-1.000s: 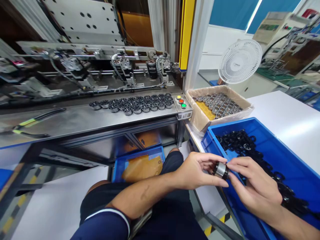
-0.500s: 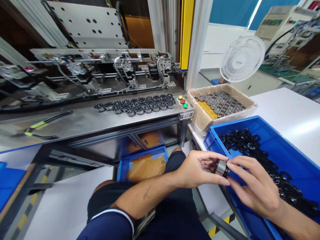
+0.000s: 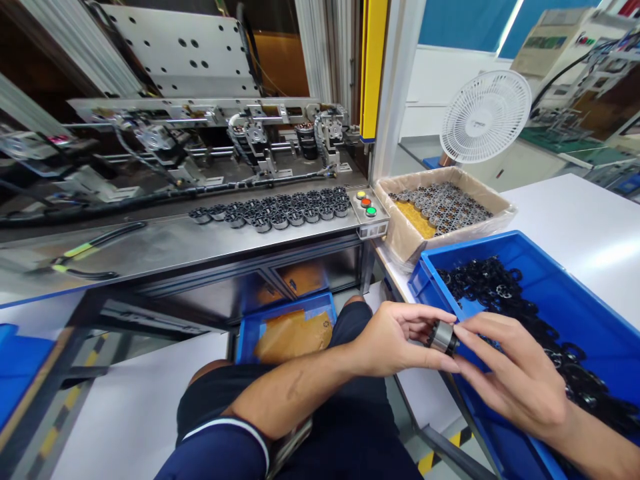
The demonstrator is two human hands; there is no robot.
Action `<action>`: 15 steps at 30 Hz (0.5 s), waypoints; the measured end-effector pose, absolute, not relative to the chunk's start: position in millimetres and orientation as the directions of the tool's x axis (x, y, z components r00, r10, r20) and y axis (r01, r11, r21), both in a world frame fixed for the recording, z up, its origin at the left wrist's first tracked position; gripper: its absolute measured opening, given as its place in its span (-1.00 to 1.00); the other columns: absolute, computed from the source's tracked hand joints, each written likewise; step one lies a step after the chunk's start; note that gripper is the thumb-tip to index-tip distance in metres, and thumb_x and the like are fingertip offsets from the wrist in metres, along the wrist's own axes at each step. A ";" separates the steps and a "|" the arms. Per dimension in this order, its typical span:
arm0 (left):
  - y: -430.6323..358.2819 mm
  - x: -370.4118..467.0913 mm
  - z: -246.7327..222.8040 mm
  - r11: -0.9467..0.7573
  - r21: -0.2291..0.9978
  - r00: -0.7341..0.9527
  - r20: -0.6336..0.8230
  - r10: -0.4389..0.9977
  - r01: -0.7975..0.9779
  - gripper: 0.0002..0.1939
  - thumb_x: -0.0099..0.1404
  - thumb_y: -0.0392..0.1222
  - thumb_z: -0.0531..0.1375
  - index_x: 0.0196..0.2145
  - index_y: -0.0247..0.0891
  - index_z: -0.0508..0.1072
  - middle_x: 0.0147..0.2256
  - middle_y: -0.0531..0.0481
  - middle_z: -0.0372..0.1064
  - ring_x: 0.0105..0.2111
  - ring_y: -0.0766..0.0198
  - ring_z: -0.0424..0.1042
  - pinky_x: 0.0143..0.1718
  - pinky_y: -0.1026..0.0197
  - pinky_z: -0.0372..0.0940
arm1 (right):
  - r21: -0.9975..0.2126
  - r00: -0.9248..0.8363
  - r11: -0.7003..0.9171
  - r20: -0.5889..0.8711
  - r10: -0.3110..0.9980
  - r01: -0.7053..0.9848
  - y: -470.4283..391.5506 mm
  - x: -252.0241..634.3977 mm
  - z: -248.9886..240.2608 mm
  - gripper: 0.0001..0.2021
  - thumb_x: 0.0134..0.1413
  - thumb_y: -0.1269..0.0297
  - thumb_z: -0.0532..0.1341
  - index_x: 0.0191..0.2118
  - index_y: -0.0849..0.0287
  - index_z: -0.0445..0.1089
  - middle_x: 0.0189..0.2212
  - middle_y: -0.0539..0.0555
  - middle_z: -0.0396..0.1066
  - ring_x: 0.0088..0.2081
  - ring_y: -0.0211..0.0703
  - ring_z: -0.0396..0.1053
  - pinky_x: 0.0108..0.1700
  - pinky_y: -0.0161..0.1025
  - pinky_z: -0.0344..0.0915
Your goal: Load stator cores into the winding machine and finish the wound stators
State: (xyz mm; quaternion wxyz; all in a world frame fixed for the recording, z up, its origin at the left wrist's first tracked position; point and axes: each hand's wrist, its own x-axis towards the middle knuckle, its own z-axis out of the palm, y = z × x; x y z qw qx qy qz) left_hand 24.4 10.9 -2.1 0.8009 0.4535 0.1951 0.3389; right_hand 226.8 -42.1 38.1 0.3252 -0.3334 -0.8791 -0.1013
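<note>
Holding 1 metal cylinder, left hand and right hand, fingers gripping it, 3 buttons, 1 fan beyond.

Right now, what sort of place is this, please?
Probably a factory workstation: a machine with coloured push buttons, many round parts on the bench, and a blue bin of black pieces.

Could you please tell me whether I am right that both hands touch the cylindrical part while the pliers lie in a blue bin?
Not quite: the head view shows the pliers on the metal bench. The left hand and right hand do touch the cylindrical part.
</note>
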 end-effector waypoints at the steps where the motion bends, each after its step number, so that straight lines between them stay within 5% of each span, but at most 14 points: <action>1: 10.9 24.1 -1.6 0.362 0.860 0.695 -0.012 0.719 -0.360 -0.28 -0.24 -0.17 0.58 -0.06 -0.36 0.57 -0.30 -0.08 0.58 -0.28 0.21 0.57 -0.05 0.10 0.42 | -0.028 -0.573 0.759 0.637 0.515 0.651 -42.1 226.8 38.6 -0.61 0.07 0.56 0.32 0.05 0.32 0.41 -0.15 0.24 0.45 -0.11 0.01 0.45 -0.10 -0.06 0.51; 8: 10.8 23.6 -2.6 0.360 0.896 0.729 -0.062 0.682 -0.261 -0.14 -0.31 -0.06 0.59 0.00 -0.37 0.56 -0.36 -0.04 0.53 -0.33 0.22 0.51 -0.15 0.13 0.41 | 0.036 -0.615 0.749 0.597 0.515 0.662 -42.8 227.2 37.5 -0.62 0.17 0.48 0.29 0.12 0.29 0.36 -0.19 0.23 0.46 -0.14 -0.02 0.45 -0.14 -0.08 0.50; 12: 4.5 28.0 -10.2 0.304 0.904 0.751 0.028 0.660 -0.301 -0.19 0.02 0.06 0.47 0.17 -0.34 0.43 -0.19 -0.13 0.53 -0.19 0.16 0.52 -0.04 0.10 0.40 | 0.054 -0.607 0.731 0.602 0.520 0.680 -43.9 230.9 33.6 -0.56 0.12 0.49 0.33 0.13 0.29 0.36 -0.17 0.22 0.47 -0.13 -0.01 0.46 -0.11 -0.09 0.48; 15: 3.9 19.7 -10.9 0.040 0.950 0.699 0.200 0.686 -0.311 -0.31 0.29 0.06 0.28 0.26 -0.32 0.31 0.02 -0.27 0.44 -0.02 0.11 0.49 0.04 0.08 0.38 | -0.029 -0.554 0.730 0.631 0.544 0.683 -40.2 239.1 25.6 -0.61 0.15 0.40 0.34 0.11 0.24 0.41 -0.13 0.21 0.48 -0.12 0.00 0.47 -0.08 -0.08 0.47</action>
